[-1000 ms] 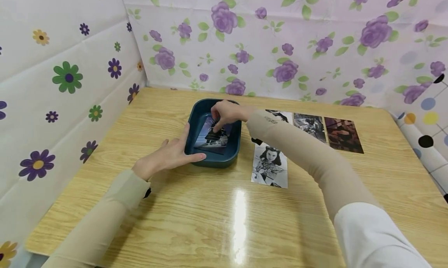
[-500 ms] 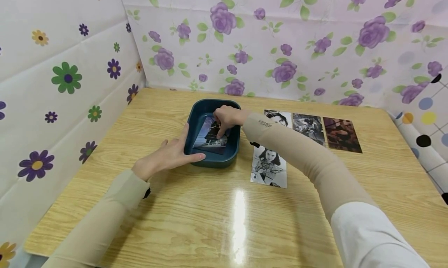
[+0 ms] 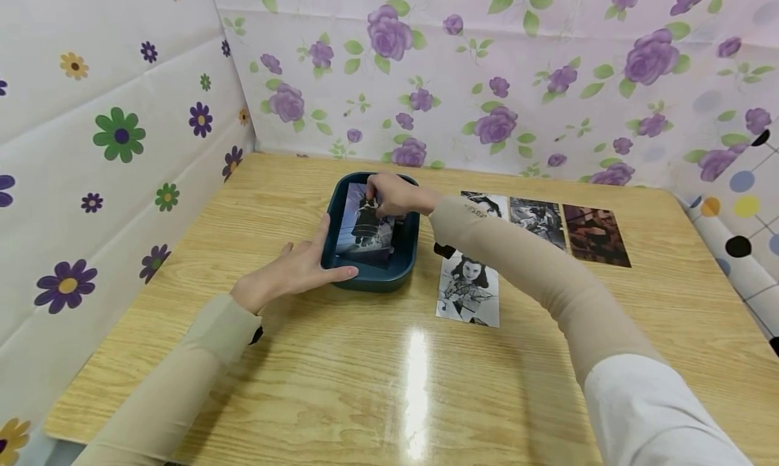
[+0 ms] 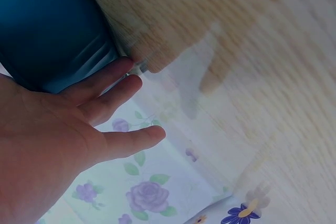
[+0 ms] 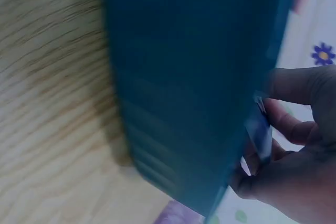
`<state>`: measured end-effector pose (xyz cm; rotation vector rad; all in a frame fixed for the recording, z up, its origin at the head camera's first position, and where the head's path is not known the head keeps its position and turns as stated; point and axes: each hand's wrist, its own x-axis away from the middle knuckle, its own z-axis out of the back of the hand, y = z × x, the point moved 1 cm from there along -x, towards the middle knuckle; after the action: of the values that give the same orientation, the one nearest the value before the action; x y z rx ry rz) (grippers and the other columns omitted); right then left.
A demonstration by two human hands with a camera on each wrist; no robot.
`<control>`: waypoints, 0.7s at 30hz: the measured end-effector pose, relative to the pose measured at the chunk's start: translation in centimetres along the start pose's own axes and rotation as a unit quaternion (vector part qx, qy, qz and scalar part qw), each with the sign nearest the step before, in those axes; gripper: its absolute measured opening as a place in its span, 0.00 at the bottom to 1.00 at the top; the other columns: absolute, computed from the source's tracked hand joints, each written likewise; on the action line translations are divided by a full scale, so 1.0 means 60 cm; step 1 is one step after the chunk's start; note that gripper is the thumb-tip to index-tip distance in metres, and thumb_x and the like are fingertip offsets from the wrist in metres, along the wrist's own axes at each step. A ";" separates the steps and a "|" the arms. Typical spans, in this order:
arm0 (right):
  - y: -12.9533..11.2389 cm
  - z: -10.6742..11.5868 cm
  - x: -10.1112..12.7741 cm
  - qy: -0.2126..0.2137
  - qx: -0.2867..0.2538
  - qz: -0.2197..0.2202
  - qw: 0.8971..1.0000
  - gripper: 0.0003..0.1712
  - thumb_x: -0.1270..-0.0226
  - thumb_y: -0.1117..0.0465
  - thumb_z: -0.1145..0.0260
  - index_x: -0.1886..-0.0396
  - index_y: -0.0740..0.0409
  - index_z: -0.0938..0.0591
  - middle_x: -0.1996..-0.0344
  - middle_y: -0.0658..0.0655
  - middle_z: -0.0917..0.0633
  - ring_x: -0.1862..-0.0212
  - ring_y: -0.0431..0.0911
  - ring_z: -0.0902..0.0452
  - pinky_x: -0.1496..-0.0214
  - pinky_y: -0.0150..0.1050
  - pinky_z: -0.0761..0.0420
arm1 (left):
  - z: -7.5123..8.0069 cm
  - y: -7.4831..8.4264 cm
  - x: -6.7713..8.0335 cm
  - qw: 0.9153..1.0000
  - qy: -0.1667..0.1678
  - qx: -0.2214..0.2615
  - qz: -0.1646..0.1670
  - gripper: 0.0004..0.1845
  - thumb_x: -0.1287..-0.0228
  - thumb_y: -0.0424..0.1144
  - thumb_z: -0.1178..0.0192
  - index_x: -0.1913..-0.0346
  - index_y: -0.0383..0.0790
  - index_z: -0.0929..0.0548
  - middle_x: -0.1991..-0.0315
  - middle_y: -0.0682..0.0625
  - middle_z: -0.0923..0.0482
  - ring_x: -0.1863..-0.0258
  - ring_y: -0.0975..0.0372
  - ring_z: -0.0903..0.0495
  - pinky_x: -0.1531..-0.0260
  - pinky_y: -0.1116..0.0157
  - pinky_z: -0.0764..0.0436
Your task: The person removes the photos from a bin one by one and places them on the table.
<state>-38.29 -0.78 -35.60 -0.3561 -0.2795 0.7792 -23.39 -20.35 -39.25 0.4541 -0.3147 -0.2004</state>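
Note:
A dark teal tray (image 3: 341,266) sits on the wooden table, seen close up as a teal wall (image 4: 47,30) in the left wrist view and as a blurred wall (image 5: 189,77) in the right wrist view. My right hand (image 3: 389,194) pinches the far edge of a photo card (image 3: 362,233) and tilts it up inside the tray; the card's edge (image 5: 261,129) shows between my fingers. My left hand (image 3: 292,270) rests flat on the table with straight fingers against the tray's left side (image 4: 100,108).
Three photos lie in a row right of the tray: (image 3: 487,203), (image 3: 537,221), (image 3: 595,235). A black-and-white portrait (image 3: 468,289) lies in front of them. Flowered panels wall the table at the left and back.
My right hand has lifted the far edge of the card, so it now stands steeper in the tray. The left hand has stayed in place.

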 end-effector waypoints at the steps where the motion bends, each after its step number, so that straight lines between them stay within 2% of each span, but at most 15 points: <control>1: -0.002 0.007 0.003 0.004 -0.025 0.001 1.000 0.18 0.42 0.69 0.31 0.54 0.62 0.26 0.53 0.61 0.27 0.60 0.50 0.33 0.55 0.41 0.29 | 0.000 0.000 0.000 1.000 -0.001 0.000 0.000 0.65 0.48 0.79 0.50 0.26 0.50 0.80 0.28 0.33 0.41 0.29 0.42 0.38 0.32 0.32 0.60; 6: -0.006 0.054 0.026 0.047 -0.102 -0.007 0.994 0.19 0.46 0.72 0.32 0.53 0.64 0.25 0.52 0.61 0.24 0.57 0.50 0.32 0.50 0.40 0.29 | 0.000 -0.001 0.000 1.000 -0.003 -0.003 0.007 0.66 0.48 0.79 0.51 0.26 0.50 0.81 0.27 0.34 0.44 0.29 0.42 0.39 0.32 0.33 0.61; 11: 0.009 0.095 0.070 0.076 -0.150 -0.014 0.986 0.19 0.48 0.72 0.32 0.54 0.63 0.24 0.54 0.59 0.24 0.59 0.48 0.33 0.55 0.37 0.28 | -0.001 -0.002 -0.001 1.000 0.000 0.002 0.008 0.66 0.49 0.80 0.50 0.26 0.50 0.80 0.26 0.34 0.44 0.28 0.42 0.40 0.32 0.33 0.62; 17: 0.058 0.114 0.161 0.073 -0.175 -0.036 0.981 0.19 0.47 0.73 0.32 0.55 0.62 0.25 0.58 0.59 0.24 0.60 0.47 0.29 0.59 0.36 0.23 | -0.003 -0.003 -0.001 1.000 0.006 0.005 -0.002 0.66 0.48 0.79 0.49 0.26 0.49 0.80 0.28 0.33 0.41 0.29 0.42 0.39 0.32 0.32 0.62; 21: 0.103 0.110 0.234 0.062 -0.160 -0.055 0.984 0.17 0.45 0.72 0.33 0.55 0.61 0.24 0.60 0.59 0.24 0.64 0.47 0.28 0.61 0.37 0.23 | -0.003 -0.004 -0.003 1.000 0.013 0.007 -0.006 0.66 0.48 0.78 0.48 0.25 0.49 0.79 0.29 0.33 0.40 0.29 0.42 0.39 0.32 0.32 0.61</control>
<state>-35.10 14.84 -30.61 -0.6849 -0.3058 0.6000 -23.49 -20.43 -39.55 0.4718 -0.2878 -0.2045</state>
